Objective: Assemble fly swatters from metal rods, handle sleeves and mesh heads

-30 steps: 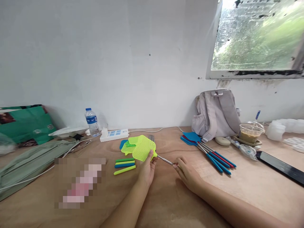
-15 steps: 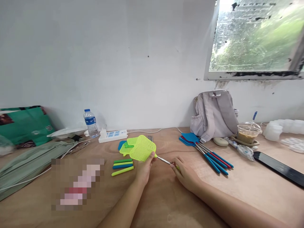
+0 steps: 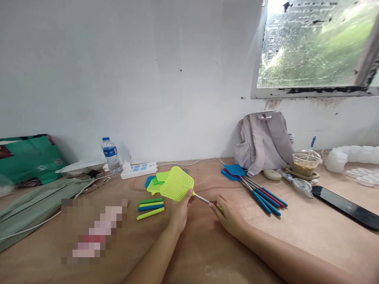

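Between my two hands is a yellow-green fly swatter point(image 3: 178, 184) with a metal rod. My left hand point(image 3: 182, 209) pinches it at the base of the perforated head. Around the handle end of the rod, my right hand point(image 3: 226, 213) is closed, with a bit of yellow-green grip showing. Left of my left hand lie several loose handle grips point(image 3: 151, 205) in green, yellow-green and blue. Behind the held head, loose swatter heads point(image 3: 153, 187) overlap in a pile, and metal rod ends point(image 3: 185, 171) stick out past it. Blue and red swatters point(image 3: 260, 193) lie bunched to the right.
At the back stand a power strip point(image 3: 139, 170), a water bottle point(image 3: 111, 156) and a grey backpack point(image 3: 263, 144). A drink cup point(image 3: 304, 165), a black phone-like slab point(image 3: 345, 207) and white plastic jars point(image 3: 336, 159) are at the right. Green-grey cloth point(image 3: 41, 209) lies left.
The camera view has shifted slightly to the right. Both hands keep their grip on the fly swatter, and my right hand sits marginally closer to my left.
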A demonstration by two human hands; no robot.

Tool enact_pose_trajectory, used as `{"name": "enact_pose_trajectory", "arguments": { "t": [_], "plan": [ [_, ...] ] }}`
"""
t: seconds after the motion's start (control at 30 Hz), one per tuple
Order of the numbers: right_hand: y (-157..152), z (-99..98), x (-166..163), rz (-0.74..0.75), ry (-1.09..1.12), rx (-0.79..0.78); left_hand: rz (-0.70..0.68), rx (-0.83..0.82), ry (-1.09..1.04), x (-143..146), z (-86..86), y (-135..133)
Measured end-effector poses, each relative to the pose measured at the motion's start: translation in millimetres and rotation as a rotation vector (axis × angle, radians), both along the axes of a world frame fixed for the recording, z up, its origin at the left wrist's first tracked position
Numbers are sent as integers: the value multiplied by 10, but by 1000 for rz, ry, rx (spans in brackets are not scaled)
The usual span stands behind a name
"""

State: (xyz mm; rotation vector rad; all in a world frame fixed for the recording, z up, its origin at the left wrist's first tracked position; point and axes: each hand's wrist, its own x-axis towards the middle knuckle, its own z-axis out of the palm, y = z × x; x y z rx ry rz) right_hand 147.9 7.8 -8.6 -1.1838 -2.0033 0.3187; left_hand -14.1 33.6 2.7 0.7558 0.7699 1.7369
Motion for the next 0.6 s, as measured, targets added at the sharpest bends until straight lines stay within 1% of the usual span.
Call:
{"name": "enact_pose_trajectory", "arguments": {
  "t": [0.13, 0.47, 0.6],
  "plan": [
    [-9, 4, -32, -5, 39, 0, -34, -20, 15, 5, 26, -10],
    [-15, -8, -95, -32, 129, -12, -71, -68, 49, 4, 28, -14],
    [13, -30, -62, 5, 194, -92, -93, -86, 60, -28, 33, -9]
  ]
}}
